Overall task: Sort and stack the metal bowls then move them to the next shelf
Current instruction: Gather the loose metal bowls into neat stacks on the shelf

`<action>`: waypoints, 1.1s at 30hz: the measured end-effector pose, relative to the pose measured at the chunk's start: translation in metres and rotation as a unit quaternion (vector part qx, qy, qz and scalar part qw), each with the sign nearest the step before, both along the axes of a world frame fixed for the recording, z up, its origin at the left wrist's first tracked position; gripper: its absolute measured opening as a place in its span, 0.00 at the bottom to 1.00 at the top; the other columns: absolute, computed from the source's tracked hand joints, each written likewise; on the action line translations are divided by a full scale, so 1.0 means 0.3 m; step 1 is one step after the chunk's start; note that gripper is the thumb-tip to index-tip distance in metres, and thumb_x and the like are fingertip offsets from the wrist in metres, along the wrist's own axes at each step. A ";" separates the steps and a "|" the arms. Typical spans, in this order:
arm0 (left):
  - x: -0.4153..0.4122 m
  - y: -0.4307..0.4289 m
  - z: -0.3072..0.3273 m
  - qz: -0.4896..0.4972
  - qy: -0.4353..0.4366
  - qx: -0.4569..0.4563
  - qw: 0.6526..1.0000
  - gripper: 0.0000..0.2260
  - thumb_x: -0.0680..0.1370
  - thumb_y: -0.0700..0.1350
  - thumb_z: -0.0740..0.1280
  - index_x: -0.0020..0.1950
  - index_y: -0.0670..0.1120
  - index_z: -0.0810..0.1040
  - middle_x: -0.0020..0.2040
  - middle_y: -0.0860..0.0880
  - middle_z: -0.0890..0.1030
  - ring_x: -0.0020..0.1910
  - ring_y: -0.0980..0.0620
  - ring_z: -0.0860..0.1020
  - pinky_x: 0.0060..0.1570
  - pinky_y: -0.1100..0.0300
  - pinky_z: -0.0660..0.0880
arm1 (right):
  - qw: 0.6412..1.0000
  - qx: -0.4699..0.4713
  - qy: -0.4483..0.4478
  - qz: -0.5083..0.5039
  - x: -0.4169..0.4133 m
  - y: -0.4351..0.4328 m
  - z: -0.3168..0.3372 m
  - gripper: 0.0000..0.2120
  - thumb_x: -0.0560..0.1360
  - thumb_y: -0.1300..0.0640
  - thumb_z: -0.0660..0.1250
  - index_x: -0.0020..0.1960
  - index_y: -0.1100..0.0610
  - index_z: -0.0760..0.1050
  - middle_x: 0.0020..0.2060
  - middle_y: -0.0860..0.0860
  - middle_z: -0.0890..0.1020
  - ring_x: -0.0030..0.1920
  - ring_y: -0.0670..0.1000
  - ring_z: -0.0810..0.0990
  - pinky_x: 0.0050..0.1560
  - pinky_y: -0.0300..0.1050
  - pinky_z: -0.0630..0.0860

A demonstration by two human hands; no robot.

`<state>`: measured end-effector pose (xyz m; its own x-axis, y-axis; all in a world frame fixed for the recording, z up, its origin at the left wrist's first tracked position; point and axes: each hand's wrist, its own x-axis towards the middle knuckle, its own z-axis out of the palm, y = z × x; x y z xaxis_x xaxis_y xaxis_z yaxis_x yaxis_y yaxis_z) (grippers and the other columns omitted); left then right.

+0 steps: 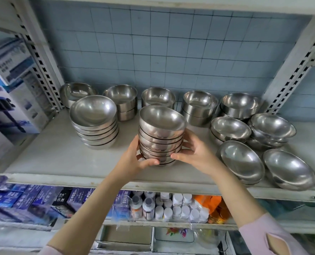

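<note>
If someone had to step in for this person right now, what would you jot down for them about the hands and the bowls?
Left hand: grips the left side of the tall bowl stack.
Right hand: grips its right side.
Whether the stack is lifted off the shelf is unclear.
Done: a second nested stack stands to its left; short stacks line the back.
Left: shallow bowls at the right lie in ones and twos, not yet stacked; no bowls show on the other shelves in view.

Blue boxes (pixel 31 197), white-capped bottles (pixel 185 211)
</note>
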<state>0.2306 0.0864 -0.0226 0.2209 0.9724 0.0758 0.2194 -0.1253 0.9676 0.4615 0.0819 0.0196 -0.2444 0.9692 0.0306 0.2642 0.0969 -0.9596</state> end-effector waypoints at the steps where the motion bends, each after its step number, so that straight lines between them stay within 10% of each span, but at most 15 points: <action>1: 0.000 -0.003 0.001 0.006 0.000 -0.001 1.000 0.39 0.66 0.43 0.79 0.72 0.46 0.65 0.63 0.51 0.79 0.62 0.59 0.77 0.56 0.69 0.73 | 1.000 0.003 0.000 -0.001 0.001 0.003 -0.004 0.38 0.70 0.70 0.76 0.73 0.51 0.63 0.63 0.44 0.75 0.54 0.33 0.78 0.50 0.26 0.74; 28: -0.624 -0.197 0.082 -0.022 0.046 0.064 0.997 0.37 0.59 0.56 0.81 0.65 0.60 0.70 0.57 0.67 0.79 0.60 0.68 0.75 0.56 0.74 0.70 | 0.992 0.062 -0.025 -0.109 -0.600 -0.311 0.044 0.42 0.63 0.57 0.83 0.73 0.44 0.69 0.61 0.33 0.80 0.60 0.36 0.79 0.56 0.28 0.74; 33: -0.854 -0.187 0.068 -0.019 0.054 0.054 0.997 0.45 0.55 0.66 0.79 0.69 0.56 0.71 0.60 0.65 0.80 0.64 0.63 0.75 0.66 0.56 0.71 | 0.993 0.058 -0.040 -0.092 -0.816 -0.297 0.030 0.43 0.63 0.54 0.82 0.73 0.43 0.67 0.62 0.31 0.78 0.61 0.35 0.77 0.60 0.30 0.74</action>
<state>-0.0255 0.0304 -0.0022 0.2708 0.9504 0.1526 0.3151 -0.2374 0.9189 0.2168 -0.0072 0.0287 -0.0700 0.9887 0.1323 0.3620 0.1487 -0.9202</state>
